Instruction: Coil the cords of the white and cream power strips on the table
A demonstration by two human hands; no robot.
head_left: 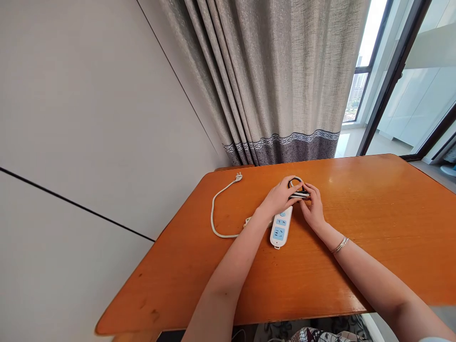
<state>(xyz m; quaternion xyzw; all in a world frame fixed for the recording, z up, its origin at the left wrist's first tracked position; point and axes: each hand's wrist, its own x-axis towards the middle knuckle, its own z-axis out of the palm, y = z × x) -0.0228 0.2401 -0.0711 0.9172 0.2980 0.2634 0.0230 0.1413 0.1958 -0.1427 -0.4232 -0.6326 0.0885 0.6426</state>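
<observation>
My left hand (pixel 278 197) and my right hand (pixel 313 209) meet over the table, their fingers closed on a small bundle of coiled cable (pixel 301 194) with white and dark strands. The left fingers grip the bundle's left side, and the right fingers and thumb pinch its right end. Just below the hands lies a white power strip (pixel 281 231) with pale blue socket panels, its upper end partly hidden by my left hand. A white cord (pixel 213 216) curves across the table to a plug (pixel 238 177). My left forearm covers part of this cord.
A small white piece (pixel 247 221), partly covered by my left forearm, lies beside the power strip. The orange-brown wooden table (pixel 377 228) adjoins a pale wall (pixel 89 95) on the left. Behind it hangs a grey curtain (pixel 285 71), with a dark-framed glass door (pixel 388 90) at right.
</observation>
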